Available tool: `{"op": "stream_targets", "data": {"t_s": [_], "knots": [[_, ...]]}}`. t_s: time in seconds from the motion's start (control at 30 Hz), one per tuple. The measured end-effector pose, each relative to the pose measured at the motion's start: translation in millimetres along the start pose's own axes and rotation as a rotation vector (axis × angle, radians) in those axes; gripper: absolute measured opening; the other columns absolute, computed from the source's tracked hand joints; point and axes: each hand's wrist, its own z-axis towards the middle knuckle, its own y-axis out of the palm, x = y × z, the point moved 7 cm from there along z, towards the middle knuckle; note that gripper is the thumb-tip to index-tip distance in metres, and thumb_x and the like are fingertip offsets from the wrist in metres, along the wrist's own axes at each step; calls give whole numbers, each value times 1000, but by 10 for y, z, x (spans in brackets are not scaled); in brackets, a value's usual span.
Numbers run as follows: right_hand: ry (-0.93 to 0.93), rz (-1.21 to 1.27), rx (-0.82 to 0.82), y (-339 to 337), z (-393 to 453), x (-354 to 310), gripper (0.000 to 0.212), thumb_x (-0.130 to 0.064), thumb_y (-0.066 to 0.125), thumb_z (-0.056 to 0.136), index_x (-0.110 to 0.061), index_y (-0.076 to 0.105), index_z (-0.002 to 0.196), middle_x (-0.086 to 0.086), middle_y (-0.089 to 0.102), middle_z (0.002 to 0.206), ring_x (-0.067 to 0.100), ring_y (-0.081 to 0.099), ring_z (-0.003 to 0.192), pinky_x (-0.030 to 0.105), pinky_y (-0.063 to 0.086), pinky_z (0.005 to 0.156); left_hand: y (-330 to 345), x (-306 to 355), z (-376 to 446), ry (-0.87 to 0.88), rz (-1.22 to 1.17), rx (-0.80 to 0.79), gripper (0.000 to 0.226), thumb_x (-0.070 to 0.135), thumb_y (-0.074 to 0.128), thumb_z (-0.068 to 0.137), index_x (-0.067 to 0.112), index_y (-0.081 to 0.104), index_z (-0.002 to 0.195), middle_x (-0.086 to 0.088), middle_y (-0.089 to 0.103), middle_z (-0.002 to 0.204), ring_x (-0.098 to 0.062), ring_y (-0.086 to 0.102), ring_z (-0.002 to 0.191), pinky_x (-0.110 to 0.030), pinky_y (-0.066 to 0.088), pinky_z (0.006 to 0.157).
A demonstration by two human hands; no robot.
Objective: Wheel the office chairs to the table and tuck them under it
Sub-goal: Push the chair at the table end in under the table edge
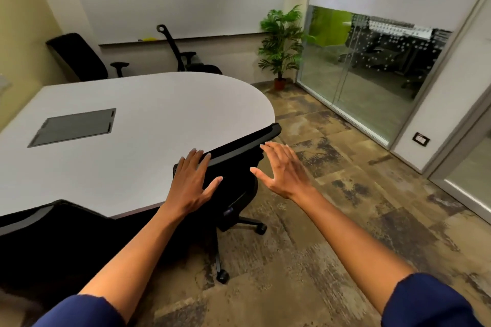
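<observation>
Filling most of the view, the pale oval surface (138,125) carries a grey hatch (73,127) set flush in its top, likely for cables. Pressed up to its near edge stands the black chair (233,180), its backrest top touching or nearly touching the rim, so it looks tucked in as far as it goes; its seat is hidden under the top and only two castor legs show. Another chair back (32,220) at the lower left is cut off by the frame. Across the surface, two more chairs (79,58) stand back by the wall, not yet tucked. The left hand (192,183) lies flat on the backrest, fingers straight, apparently giving a last push. The right hand (281,170) hovers spread and empty just beside the backrest.
</observation>
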Motion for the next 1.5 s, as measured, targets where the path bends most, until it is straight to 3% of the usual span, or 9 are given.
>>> {"op": "stream_targets", "data": {"t_s": [0.23, 0.47, 0.63, 0.77, 0.83, 1.07, 1.4, 1.5], "knots": [[-45, -27, -105, 490, 916, 534, 77, -68, 39, 94, -13, 40, 149, 10, 42, 153, 26, 36, 143, 51, 21, 123, 530, -126, 593, -113, 24, -36, 76, 64, 37, 98, 15, 28, 156, -12, 24, 165, -29, 12, 155, -48, 10, 126], [-106, -151, -270, 998, 1483, 904, 105, -83, -1, 81, -14, 37, 151, 7, 38, 155, 26, 31, 145, 51, 18, 123, 729, -339, 860, -261, 74, -141, 83, 69, 25, 97, 11, 25, 156, -16, 28, 162, -32, 17, 153, -49, 14, 125], [-246, -167, -435, 1398, 1989, 909, 126, -89, -25, 66, -18, 32, 154, 3, 35, 158, 24, 27, 147, 50, 17, 123, 689, -521, 963, -416, 127, -93, 78, 67, 25, 98, 7, 44, 144, -15, 53, 142, -33, 46, 134, -47, 33, 116], [-280, -151, -452, 1535, 2230, 1008, 110, -85, -11, 76, -21, 43, 147, 2, 48, 150, 24, 38, 141, 51, 21, 121, 667, -519, 1115, -479, 185, -108, 70, 68, 22, 98, 11, 60, 111, -9, 68, 106, -28, 62, 101, -38, 47, 90], [-312, -153, -462, 1588, 2321, 1001, 105, -84, -7, 80, -21, 50, 141, 3, 56, 142, 24, 47, 134, 51, 24, 119, 671, -552, 1179, -489, 188, -118, 70, 70, 21, 96, 12, 60, 102, -7, 68, 98, -26, 62, 95, -37, 48, 82], [-366, -140, -349, 1611, 2325, 910, 91, -78, 1, 87, -18, 62, 120, 5, 68, 113, 27, 61, 104, 44, 42, 98, 676, -731, 1164, -487, 167, -125, 88, 78, 12, 85, 12, 60, 117, -5, 67, 108, -24, 62, 102, -40, 55, 79], [-375, -88, -279, 1590, 2266, 642, 88, -81, 3, 87, -15, 61, 97, 5, 64, 90, 27, 59, 83, 38, 40, 76, 605, -803, 1130, -467, 149, -86, 83, 67, 17, 86, 10, 62, 127, -10, 71, 110, -32, 67, 103, -40, 56, 76], [-342, -73, -261, 1577, 2224, 595, 90, -82, 2, 87, -14, 60, 91, 5, 63, 84, 25, 51, 74, 40, 43, 75, 591, -869, 1073, -462, 138, -74, 81, 63, 18, 86, 10, 64, 125, -10, 73, 107, -33, 69, 98, -41, 56, 73]]}}
